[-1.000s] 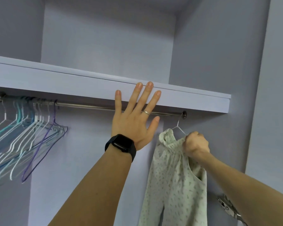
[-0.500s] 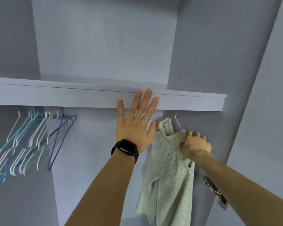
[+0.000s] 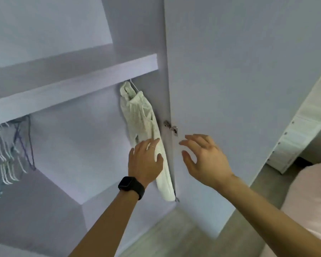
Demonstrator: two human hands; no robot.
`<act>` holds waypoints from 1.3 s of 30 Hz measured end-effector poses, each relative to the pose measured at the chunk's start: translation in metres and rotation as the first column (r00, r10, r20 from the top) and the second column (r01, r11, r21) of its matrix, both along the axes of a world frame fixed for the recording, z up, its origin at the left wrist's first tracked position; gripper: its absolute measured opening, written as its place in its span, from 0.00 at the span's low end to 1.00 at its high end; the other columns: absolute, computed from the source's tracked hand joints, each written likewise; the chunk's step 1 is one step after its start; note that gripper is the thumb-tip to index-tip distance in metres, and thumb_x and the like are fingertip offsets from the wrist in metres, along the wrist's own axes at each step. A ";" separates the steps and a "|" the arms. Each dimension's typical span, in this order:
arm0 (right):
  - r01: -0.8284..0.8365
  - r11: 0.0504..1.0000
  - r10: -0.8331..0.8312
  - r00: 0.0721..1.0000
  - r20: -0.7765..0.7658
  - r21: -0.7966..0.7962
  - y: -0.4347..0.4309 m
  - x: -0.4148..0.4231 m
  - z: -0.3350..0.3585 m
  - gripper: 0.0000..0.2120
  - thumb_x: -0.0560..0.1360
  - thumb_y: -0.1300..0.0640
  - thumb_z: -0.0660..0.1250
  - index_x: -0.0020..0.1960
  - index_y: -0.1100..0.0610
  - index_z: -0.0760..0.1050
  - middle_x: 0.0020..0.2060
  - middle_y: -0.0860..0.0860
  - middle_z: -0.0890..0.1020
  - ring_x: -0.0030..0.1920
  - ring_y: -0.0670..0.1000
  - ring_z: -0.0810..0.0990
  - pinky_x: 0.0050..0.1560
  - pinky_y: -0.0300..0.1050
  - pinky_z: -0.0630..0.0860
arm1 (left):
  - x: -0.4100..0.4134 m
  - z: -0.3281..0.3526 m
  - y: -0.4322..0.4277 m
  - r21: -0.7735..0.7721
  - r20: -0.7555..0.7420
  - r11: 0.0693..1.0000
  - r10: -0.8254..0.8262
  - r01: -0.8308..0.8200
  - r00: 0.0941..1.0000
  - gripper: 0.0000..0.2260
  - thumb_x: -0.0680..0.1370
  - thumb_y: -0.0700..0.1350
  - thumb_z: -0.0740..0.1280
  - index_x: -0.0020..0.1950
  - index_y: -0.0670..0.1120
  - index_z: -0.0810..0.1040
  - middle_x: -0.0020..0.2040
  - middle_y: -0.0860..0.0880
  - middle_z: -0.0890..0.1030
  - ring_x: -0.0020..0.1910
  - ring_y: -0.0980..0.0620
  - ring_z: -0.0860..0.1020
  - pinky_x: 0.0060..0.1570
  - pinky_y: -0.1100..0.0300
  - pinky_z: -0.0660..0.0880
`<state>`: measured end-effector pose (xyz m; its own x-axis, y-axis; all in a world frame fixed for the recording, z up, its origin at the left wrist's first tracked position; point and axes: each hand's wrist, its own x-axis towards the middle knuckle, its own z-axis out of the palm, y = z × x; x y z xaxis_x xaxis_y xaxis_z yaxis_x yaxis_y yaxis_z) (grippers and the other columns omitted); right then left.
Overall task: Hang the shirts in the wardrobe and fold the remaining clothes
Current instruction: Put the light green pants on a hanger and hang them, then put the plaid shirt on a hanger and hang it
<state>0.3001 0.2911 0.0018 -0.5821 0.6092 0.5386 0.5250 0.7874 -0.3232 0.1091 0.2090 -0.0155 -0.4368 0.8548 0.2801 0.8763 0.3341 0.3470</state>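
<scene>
Both grips are released: the left grip (image 3: pixel 145 161) has straight fingers laid over the lower part of the shirt (image 3: pixel 142 115), though blur hides whether they press it; the right grip (image 3: pixel 206 160) is spread, loosely curved and grasping nothing, in front of the wardrobe door (image 3: pixel 230 80) just below a metal hinge (image 3: pixel 171 127). That pale dotted shirt hangs on a white hanger (image 3: pixel 133 85) under the right end of the shelf (image 3: pixel 72 89), against the wardrobe's side wall. Bare hangers (image 3: pixel 7 151) cluster under the shelf's left end.
</scene>
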 end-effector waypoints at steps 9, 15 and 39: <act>0.431 0.847 -0.395 0.902 0.173 -0.313 -0.068 0.220 -0.120 0.15 0.76 0.48 0.64 0.60 0.48 0.82 0.61 0.48 0.82 0.63 0.55 0.77 0.59 0.53 0.79 | 0.210 -0.099 0.018 -0.181 0.122 0.832 -0.511 0.525 0.851 0.21 0.77 0.48 0.62 0.70 0.52 0.76 0.67 0.51 0.78 0.68 0.48 0.74 0.67 0.45 0.69; 0.734 0.537 -0.686 0.667 0.290 -0.416 -0.133 0.313 -0.157 0.14 0.74 0.56 0.73 0.59 0.50 0.82 0.59 0.48 0.83 0.62 0.56 0.77 0.58 0.53 0.80 | 0.306 -0.133 0.030 -0.259 0.204 0.591 -0.740 0.764 0.641 0.21 0.78 0.48 0.63 0.72 0.56 0.75 0.70 0.52 0.75 0.68 0.48 0.73 0.69 0.51 0.67; 0.544 -0.621 -0.756 -0.227 0.614 -0.564 -0.430 0.342 -0.221 0.24 0.80 0.41 0.62 0.74 0.46 0.68 0.72 0.45 0.72 0.73 0.52 0.66 0.71 0.48 0.66 | 0.503 -0.234 -0.080 -0.557 0.337 -0.311 -0.932 0.770 -0.133 0.25 0.81 0.53 0.60 0.79 0.59 0.62 0.79 0.52 0.61 0.77 0.49 0.61 0.76 0.50 0.58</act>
